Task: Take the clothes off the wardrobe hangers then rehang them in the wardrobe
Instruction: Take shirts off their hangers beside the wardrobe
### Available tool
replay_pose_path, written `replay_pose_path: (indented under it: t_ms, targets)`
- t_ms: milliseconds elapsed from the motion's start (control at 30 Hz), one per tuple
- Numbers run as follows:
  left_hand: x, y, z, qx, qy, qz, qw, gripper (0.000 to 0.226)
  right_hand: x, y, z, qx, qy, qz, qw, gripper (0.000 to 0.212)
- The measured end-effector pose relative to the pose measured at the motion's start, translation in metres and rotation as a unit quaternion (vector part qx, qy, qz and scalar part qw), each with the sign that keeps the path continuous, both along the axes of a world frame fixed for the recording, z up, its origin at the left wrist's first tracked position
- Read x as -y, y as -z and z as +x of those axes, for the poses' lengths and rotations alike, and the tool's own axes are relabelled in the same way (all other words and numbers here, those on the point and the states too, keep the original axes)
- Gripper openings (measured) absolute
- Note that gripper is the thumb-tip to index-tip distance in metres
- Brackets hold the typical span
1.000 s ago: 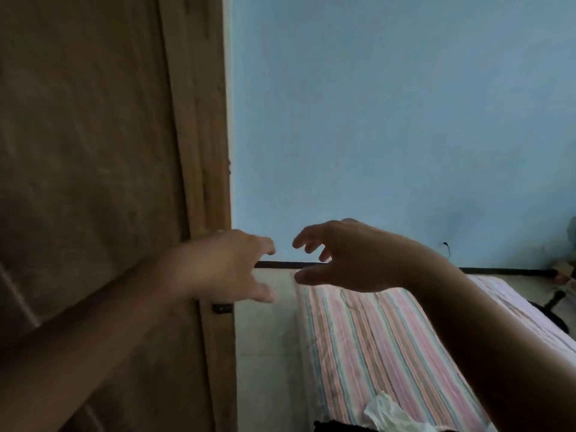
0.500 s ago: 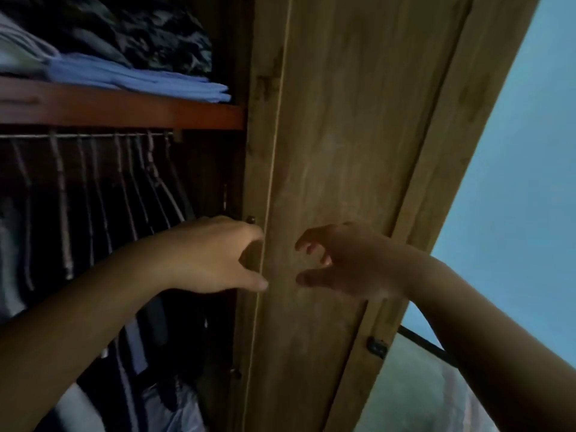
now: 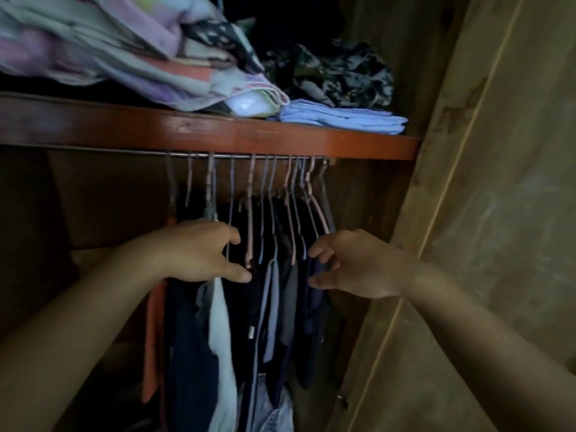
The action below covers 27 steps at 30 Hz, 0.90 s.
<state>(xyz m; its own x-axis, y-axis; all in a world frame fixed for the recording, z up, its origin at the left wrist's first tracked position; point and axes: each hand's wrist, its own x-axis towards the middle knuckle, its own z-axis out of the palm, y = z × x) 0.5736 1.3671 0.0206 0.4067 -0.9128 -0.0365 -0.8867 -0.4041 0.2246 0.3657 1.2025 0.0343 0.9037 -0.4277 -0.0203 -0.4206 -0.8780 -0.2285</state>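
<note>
Inside the open wardrobe a metal rail runs under a red-brown shelf. Several thin hangers, pink and pale blue, hang from it with dark, grey and white clothes below them. My left hand is raised in front of the left hangers, fingers loosely curled, holding nothing. My right hand hovers at the right end of the hangers, fingers and thumb apart, its fingertips close to the rightmost garments. Whether either hand touches cloth is unclear in the dim light.
Folded bedding, a folded pale blue cloth and a camouflage garment lie on the shelf. The wooden wardrobe door stands open on the right. An orange garment hangs at the left.
My view has swung left from the blue wall and bed, past the door, to the wardrobe's inside. Both hands kept their raised, half-curled pose and now sit in front of the hangers.
</note>
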Motion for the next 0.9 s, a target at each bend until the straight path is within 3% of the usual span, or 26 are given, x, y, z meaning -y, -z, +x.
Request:
replay_pose_path:
  t_ms: [267,433,667,900]
  targets:
    - [-0.057,0.007,0.063,-0.040,-0.114,0.045,0.992,0.077,-0.031,0.012,0.097,-0.008,-0.112,0.030,0.993,0.053]
    - [-0.076,0.020,0.094,-0.067,-0.172,0.017,0.983,0.065,-0.052,0.026,0.160,0.028,-0.135,0.048,0.989,0.051]
    - [-0.086,0.038,0.122,-0.097,-0.225,-0.024,0.969,0.074,-0.082,0.052,0.256,0.030,-0.112,0.154,0.981,0.022]
    - [-0.090,0.052,0.134,-0.111,-0.237,-0.044,0.964,0.073,-0.091,0.081,0.298,0.035,-0.016,0.156,0.987,0.020]
